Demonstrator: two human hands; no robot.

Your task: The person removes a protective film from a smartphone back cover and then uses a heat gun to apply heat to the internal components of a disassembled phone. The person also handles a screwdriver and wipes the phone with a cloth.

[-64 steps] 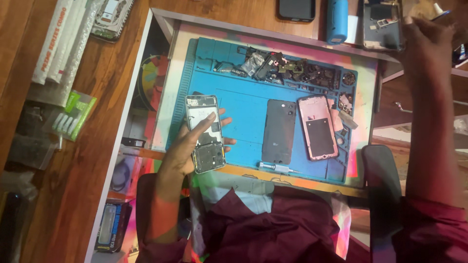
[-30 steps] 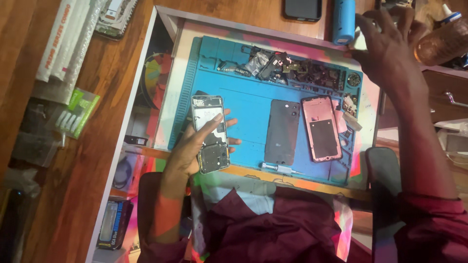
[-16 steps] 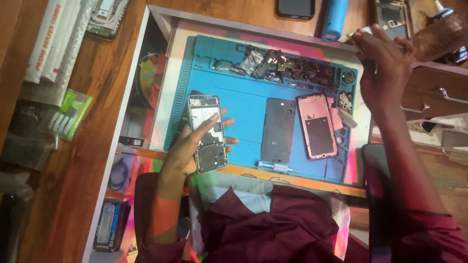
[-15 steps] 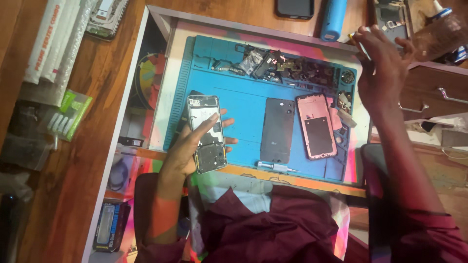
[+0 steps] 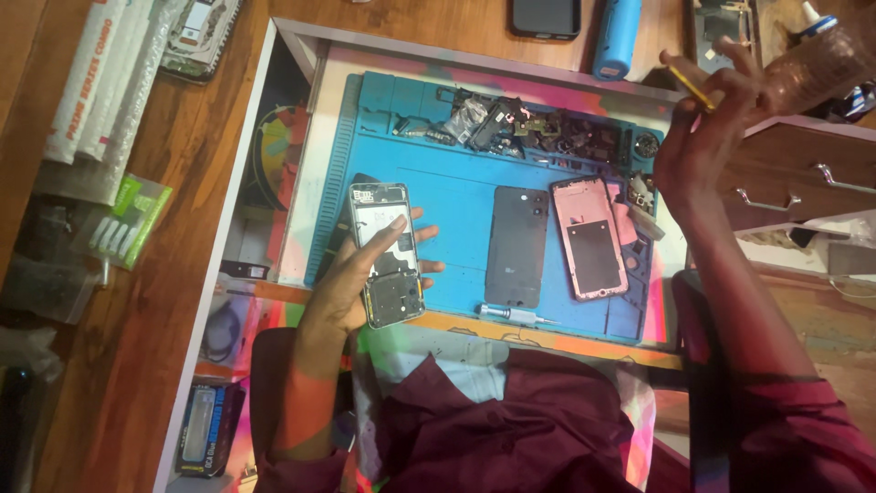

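A bright blue rubber work mat (image 5: 456, 196) carries a matte black phone back cover (image 5: 516, 246) beside a pink phone frame (image 5: 591, 239), on a brown wooden surface (image 5: 173, 164).

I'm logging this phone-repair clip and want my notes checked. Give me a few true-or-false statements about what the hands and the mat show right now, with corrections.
1. The left hand rests on an opened phone with its insides showing. True.
2. The right hand lies flat on the blue mat. False: it is raised beside the mat's far right corner, holding a thin yellow tool.
3. A dark back cover and a pink frame lie side by side on the mat. True.
4. The small silver screwdriver lies at the mat's far edge among the loose parts. False: it lies at the near edge.
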